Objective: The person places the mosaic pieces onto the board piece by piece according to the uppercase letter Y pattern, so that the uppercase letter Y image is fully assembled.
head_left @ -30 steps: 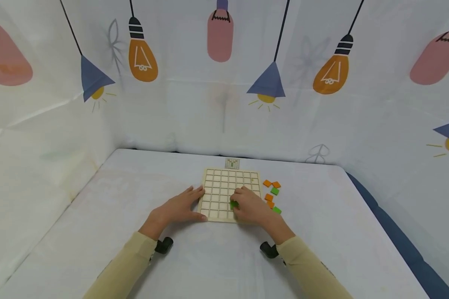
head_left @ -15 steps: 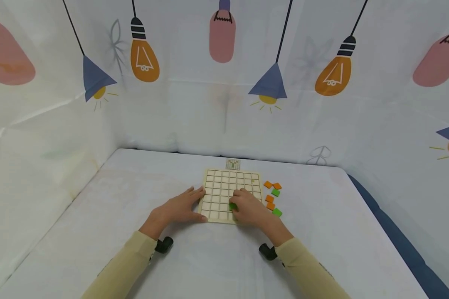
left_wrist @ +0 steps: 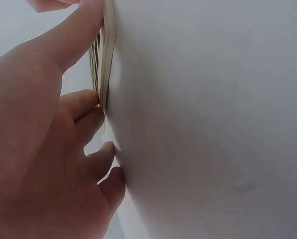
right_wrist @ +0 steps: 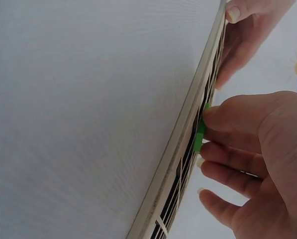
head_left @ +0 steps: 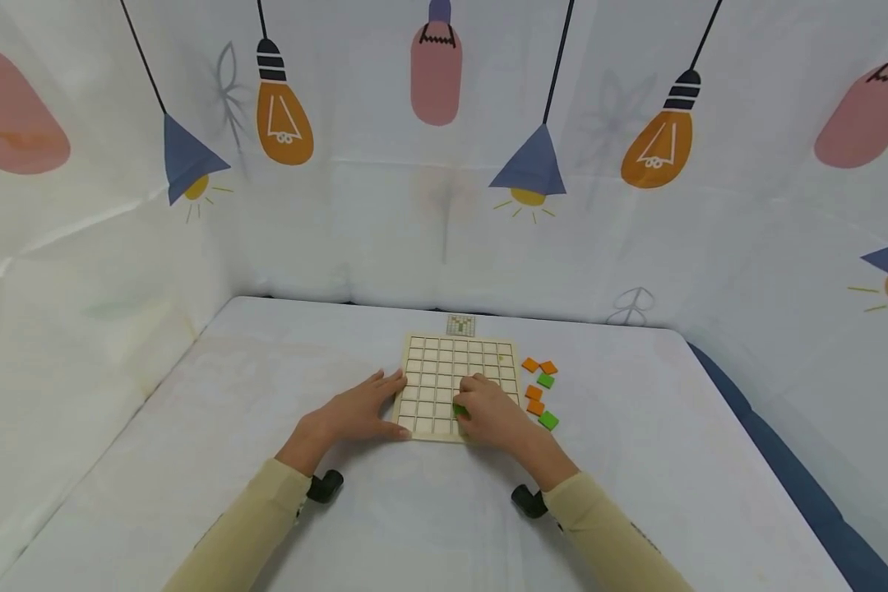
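Green tile (right_wrist: 199,136), pinched by the right hand (head_left: 494,416), seemingly touches the board (head_left: 427,393).

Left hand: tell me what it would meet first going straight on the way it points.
Most likely the board: the left hand appears to touch its left edge, so it would press there first, though exact depth is unclear.

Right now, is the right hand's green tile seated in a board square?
Cannot tell: the right hand pinches the green tile at the board, but mostly covers it from above, and the wrist view is edge-on.
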Demonstrator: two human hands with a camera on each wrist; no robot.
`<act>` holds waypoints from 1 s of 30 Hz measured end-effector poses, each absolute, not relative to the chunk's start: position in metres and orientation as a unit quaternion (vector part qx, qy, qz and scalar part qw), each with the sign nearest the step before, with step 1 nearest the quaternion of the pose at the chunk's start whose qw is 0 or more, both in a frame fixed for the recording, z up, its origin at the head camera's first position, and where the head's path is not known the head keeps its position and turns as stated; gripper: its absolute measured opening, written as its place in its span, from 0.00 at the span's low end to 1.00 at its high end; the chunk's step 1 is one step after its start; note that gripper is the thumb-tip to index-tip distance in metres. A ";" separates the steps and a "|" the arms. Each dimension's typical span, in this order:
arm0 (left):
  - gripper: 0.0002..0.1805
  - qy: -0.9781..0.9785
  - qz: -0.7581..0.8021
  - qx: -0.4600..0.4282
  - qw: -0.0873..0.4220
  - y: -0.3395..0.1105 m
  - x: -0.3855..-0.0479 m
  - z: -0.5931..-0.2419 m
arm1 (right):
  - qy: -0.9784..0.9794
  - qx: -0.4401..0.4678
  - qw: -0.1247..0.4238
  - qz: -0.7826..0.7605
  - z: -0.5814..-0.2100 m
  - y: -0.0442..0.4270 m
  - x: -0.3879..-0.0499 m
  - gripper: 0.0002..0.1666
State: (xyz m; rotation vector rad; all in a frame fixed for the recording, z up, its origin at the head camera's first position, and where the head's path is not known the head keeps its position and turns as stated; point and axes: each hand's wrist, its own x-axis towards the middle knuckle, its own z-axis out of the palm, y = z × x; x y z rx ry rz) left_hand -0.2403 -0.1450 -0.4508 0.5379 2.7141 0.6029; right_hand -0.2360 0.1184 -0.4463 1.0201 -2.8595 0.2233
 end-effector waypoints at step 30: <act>0.55 0.947 0.205 0.193 0.153 -0.146 -0.237 -0.447 | -0.934 0.339 0.045 0.105 -0.444 0.128 -0.236 0.13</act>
